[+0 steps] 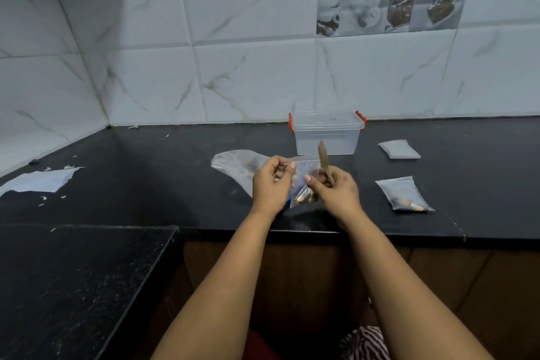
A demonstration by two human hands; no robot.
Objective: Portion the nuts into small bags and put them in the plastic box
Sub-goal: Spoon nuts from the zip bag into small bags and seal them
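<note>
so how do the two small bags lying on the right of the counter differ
The nearer small clear plastic bag holds nuts at its bottom end, while the farther small clear plastic bag looks flat and empty. The nearer one looks puffed; the farther one lies thin. Both rest untouched on the black counter.

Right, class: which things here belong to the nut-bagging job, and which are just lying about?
Job: small bag held between left hand and right hand; wooden spoon; large nut bag; filled bag; plastic box.
Lying about: torn paper; scraps.
</note>
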